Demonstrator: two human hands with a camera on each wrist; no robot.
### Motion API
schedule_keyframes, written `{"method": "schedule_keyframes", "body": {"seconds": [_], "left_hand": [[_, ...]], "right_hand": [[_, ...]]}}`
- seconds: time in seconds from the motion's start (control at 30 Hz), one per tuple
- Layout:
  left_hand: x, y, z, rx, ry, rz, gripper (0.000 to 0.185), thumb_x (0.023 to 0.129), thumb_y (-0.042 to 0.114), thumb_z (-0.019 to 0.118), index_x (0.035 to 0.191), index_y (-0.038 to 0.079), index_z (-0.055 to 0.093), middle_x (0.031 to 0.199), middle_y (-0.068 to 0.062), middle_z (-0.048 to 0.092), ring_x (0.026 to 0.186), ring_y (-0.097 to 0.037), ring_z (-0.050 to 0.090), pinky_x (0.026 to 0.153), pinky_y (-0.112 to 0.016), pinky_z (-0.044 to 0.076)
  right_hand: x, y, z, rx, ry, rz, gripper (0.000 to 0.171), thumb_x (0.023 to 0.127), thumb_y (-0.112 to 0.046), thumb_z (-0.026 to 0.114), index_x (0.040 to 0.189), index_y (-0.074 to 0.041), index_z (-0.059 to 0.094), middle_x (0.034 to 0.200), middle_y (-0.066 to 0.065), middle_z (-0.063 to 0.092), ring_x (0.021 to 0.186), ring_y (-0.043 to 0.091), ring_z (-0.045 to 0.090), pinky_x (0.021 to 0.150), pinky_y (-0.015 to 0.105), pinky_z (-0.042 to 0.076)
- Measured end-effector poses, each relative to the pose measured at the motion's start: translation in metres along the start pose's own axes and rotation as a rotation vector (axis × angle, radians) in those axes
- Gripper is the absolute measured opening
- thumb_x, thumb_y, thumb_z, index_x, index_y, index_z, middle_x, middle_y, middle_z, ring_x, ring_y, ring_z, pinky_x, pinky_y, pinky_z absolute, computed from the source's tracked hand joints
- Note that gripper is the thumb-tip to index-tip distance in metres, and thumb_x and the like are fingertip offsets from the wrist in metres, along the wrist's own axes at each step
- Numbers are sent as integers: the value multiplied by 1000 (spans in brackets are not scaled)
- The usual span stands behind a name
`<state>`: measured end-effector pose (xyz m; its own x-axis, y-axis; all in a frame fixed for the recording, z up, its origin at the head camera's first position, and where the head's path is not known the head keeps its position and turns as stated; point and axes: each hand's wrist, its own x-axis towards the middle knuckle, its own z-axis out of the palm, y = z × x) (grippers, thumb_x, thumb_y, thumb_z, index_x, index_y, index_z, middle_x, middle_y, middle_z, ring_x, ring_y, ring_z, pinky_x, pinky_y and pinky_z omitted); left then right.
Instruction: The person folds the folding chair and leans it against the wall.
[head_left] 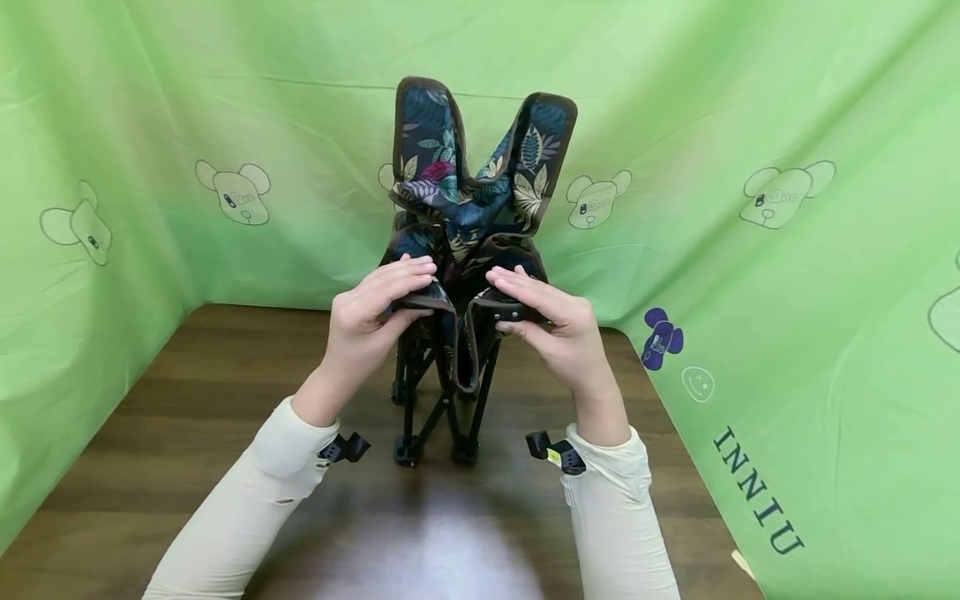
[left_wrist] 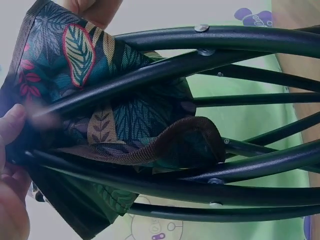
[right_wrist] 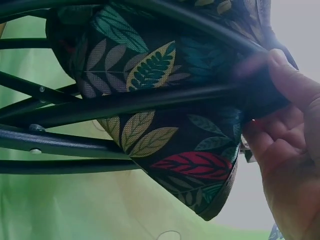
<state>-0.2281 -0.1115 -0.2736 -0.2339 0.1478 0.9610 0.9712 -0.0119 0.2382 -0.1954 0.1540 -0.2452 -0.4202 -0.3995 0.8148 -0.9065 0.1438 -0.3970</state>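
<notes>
Folding chair [head_left: 459, 275], leaf-print fabric on black frame, standing half-collapsed on its feet mid-way across wooden table [head_left: 180, 433], green printed backdrop [head_left: 750, 125] behind and to both sides. Left hand [head_left: 371, 312] and right hand [head_left: 543, 321] each clamped on a front corner of the seat, fingers curled over the brown trim, thumbs underneath; wrist views confirm fingertips [right_wrist: 287, 75] pinching fabric against tubing. Risk, as judged: skin nipped between crossing frame tubes [left_wrist: 200, 185] if legs scissor shut, or tipping backward on narrow footprint if pull uneven.
</notes>
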Motion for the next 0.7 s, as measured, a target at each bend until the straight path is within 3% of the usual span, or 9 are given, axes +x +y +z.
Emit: {"method": "schedule_keyframes", "body": {"seconds": [0.27, 0.7], "left_hand": [[1, -1, 0, -83, 19, -64, 39, 76, -18, 79, 113, -6, 75, 122, -20, 73, 122, -29, 66, 112, -49, 46], [4, -1, 5, -70, 45, -77, 39, 77, -16, 79, 113, -4, 76, 122, -17, 73, 122, -30, 66, 112, -48, 46]], "right_hand": [[7, -2, 2, 46, -21, 53, 59, 69, 28, 76, 124, 10, 69, 130, 25, 67, 130, 33, 61, 118, 53, 37], [11, -2, 8, 59, 6, 49, 56, 70, 30, 74, 123, 11, 69, 130, 25, 67, 130, 36, 61, 118, 54, 36]]}}
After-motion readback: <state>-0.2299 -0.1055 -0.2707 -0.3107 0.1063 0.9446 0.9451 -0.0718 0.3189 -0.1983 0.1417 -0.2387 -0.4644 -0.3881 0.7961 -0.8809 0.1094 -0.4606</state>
